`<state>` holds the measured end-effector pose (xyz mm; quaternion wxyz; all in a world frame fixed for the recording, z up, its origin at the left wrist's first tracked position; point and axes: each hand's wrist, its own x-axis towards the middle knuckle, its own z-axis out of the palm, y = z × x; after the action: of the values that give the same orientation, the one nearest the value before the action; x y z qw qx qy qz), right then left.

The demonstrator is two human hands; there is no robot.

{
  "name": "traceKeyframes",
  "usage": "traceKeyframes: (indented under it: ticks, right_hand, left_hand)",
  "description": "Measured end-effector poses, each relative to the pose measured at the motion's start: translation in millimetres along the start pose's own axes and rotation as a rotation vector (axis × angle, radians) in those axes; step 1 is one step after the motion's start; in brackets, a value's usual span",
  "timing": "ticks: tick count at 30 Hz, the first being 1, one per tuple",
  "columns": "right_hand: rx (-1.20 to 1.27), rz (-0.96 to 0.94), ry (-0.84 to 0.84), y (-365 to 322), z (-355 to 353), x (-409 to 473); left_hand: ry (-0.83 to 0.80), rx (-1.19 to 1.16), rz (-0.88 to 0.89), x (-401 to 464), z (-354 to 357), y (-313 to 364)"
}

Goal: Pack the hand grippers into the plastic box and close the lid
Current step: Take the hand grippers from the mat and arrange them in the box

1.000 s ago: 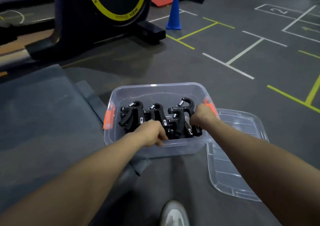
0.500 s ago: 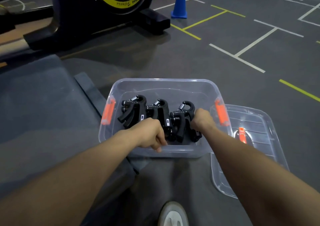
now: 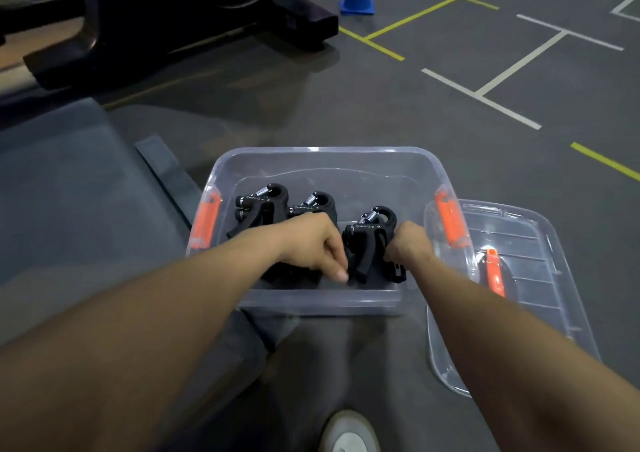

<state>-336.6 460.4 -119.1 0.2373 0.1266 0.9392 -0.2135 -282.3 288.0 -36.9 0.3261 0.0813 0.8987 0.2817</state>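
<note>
A dark marked floor [image 3: 433, 112] spreads open beyond and right of the clear plastic box [image 3: 322, 160], while a grey mat [image 3: 69, 191] borders the box's left edge and the clear lid [image 3: 540, 243] lies off, just beside its right wall. Inside stand three black hand grippers [image 3: 375, 233] with steel springs, side by side toward the near wall, the far half bare. The left hand [image 3: 308, 243] is curled over the middle ones and the right hand [image 3: 408, 243] is closed on the rightmost gripper.

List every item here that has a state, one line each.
plastic box: open, lid off
lid: lying on the floor beside the box
hand grippers: inside the box, in a row
left hand: curled on a gripper
right hand: closed on a gripper
</note>
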Motion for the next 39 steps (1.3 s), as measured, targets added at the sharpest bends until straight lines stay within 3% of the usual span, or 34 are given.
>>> traceKeyframes:
  ticks: [3, 6, 17, 23, 28, 32, 39]
  right_hand:
    - [-0.004, -0.005, 0.014, -2, 0, 8]
    - [0.005, 0.001, 0.014, -3, 2, 19]
    - [-0.002, 0.053, -0.011, -1, 13, 52]
    - [0.095, 0.073, -0.012, 4, 15, 55]
    - [0.305, -0.080, 0.057, -11, 2, 43]
    - [0.408, -0.188, 0.069, -41, -14, 18]
    - [0.324, -0.407, 0.017, -138, -22, -61]
  left_hand:
    - [0.231, 0.032, -0.023, 24, -4, -3]
    - [0.327, 0.199, -0.128, 47, -1, -12]
    - [0.158, 0.162, -0.233, 103, -5, -41]
    - [0.172, 0.126, -0.232, 106, -5, -45]
    - [0.203, 0.138, -0.202, 96, -4, -47]
    - [0.366, 0.150, -0.164, 67, -17, -44]
    - [0.615, 0.098, -0.213, -41, -64, -79]
